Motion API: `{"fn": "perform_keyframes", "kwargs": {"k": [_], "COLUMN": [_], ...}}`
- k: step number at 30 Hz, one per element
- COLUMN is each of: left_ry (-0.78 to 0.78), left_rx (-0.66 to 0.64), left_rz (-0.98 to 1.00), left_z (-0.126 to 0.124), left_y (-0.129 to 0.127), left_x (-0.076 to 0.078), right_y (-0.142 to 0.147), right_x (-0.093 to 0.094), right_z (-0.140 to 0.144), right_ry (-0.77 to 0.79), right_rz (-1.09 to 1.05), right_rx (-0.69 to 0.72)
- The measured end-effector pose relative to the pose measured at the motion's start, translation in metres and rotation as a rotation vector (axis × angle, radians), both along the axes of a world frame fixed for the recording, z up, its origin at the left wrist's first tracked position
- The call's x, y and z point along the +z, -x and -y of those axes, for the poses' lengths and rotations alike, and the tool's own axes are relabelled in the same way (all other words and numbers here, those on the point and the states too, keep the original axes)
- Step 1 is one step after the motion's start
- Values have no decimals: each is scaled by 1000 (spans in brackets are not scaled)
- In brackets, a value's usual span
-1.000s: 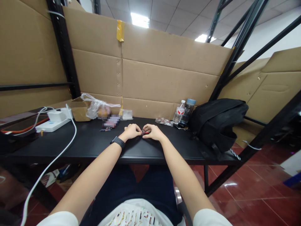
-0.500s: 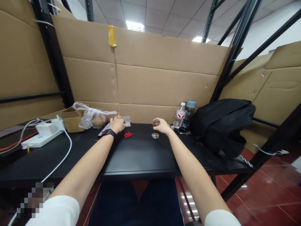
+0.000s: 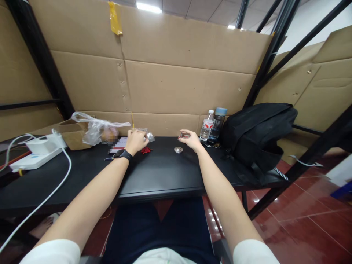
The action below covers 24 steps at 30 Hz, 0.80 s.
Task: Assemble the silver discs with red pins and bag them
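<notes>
My left hand (image 3: 136, 142) is at the back left of the black table, fingers curled down on a crumpled clear plastic bag (image 3: 150, 136). What lies under the fingertips is hidden. Just below this hand lies a small heap of thin red pieces (image 3: 146, 150). My right hand (image 3: 191, 140) pinches a small clear round container (image 3: 183, 135) between thumb and fingers, raised a little above the table. Its contents are too small to make out. In front of it, a shiny round lid-like disc (image 3: 178, 150) rests flat on the table.
A knotted plastic bag (image 3: 95, 132), a cardboard box (image 3: 74, 135) and a white power strip (image 3: 35, 159) with cables stand left. Right of my hand are a water bottle (image 3: 207, 126), a blue-capped bottle (image 3: 218, 126) and a black backpack (image 3: 255, 141). A cardboard wall (image 3: 178, 84) closes the back.
The view has tipped downward and shifted. The clear plastic bag by my left hand looks more crumpled. My right hand still holds the small container, now turned so its rim shows.
</notes>
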<state>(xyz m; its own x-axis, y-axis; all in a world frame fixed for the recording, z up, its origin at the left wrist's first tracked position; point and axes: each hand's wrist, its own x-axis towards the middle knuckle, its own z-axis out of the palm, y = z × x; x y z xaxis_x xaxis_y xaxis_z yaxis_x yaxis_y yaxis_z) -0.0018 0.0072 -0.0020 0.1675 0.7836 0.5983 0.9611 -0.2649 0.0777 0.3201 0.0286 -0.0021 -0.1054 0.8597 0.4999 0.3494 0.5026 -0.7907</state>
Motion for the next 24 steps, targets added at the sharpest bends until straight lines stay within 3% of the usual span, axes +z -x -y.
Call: {"fn": "perform_keyframes", "kwargs": {"k": [4, 8, 12, 17, 20, 24], "left_ry": [200, 369, 457, 440, 453, 486], "left_rx": [-347, -526, -603, -700, -655, -571], "left_rz": [43, -58, -67, -82, -155, -263], "left_z": [16, 25, 22, 16, 18, 23], "left_y": [-32, -53, -53, -50, -53, -54], "left_x": [5, 0, -7, -11, -10, -5], "right_y": [4, 1, 0, 8, 16, 25], "right_x": [2, 5, 10, 17, 18, 17], "right_z": [7, 9, 17, 31, 36, 39], "right_ry": [26, -23, -1, 22, 18, -20], "right_rz": [56, 246, 344, 506, 637, 808], "right_rx": [65, 23, 63, 239, 308, 285]}}
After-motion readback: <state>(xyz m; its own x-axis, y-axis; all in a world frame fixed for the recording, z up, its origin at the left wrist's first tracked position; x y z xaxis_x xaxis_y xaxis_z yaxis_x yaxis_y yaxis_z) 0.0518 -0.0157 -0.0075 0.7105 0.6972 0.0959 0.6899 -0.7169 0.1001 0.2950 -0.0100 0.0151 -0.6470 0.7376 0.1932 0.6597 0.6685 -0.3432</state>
